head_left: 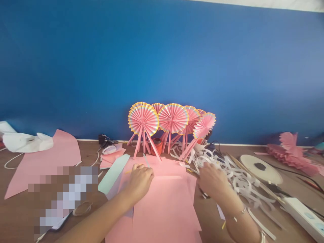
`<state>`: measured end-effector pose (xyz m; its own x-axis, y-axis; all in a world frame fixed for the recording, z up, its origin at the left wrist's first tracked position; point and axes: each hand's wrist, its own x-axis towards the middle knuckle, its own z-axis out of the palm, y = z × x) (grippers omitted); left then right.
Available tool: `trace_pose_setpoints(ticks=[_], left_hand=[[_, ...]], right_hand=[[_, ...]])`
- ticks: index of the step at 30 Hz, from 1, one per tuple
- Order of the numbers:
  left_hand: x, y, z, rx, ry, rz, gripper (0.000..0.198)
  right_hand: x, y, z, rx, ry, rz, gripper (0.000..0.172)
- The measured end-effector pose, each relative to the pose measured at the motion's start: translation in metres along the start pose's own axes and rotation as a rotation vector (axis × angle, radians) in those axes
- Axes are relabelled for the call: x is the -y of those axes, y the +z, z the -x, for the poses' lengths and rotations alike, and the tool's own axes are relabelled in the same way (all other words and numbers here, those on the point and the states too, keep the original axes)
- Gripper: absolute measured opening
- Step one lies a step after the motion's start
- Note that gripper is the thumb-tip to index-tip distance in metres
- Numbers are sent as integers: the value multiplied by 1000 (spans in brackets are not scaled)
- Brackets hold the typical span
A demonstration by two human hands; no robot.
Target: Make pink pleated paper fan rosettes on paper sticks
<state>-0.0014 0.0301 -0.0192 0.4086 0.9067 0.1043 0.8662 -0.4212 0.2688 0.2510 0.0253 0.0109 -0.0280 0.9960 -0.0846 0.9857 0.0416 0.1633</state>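
Both hands on pink paper (162, 202), fingertips hidden, forearms cropped

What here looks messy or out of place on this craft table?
A tangle of white paper strips sprawls loose by the right hand. The rightmost pink paper fan leans sideways, unlike its upright neighbours. Nothing looks damaged.

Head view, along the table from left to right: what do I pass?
White cloth → loose pink sheet → left hand on the pink paper → right hand → white paper strips → tape roll → power strip.
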Motion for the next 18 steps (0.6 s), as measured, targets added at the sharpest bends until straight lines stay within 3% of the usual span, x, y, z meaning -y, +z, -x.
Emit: trace_pose_setpoints(ticks=[2,5,6,8,15,18], left_hand=[[-4,3,1,19,17,-9,36],[-6,5,1,34,31,-25,36],[-6,5,1,37,35,-29,35],[-4,5,1,41,38,-33,34],[11,3,-4,-13,-22,7,34],[14,-10,-5,-53,-45,48,33]], right_hand=[[28,-7,12,23,-152,-70,27],[68,-11,32,168,-457,-333,68],[77,-10,37,263,-477,-357,81],[90,-9,43,343,-493,-363,90],[95,-5,43,422,-535,-261,92],[93,-11,44,341,-513,-271,65]])
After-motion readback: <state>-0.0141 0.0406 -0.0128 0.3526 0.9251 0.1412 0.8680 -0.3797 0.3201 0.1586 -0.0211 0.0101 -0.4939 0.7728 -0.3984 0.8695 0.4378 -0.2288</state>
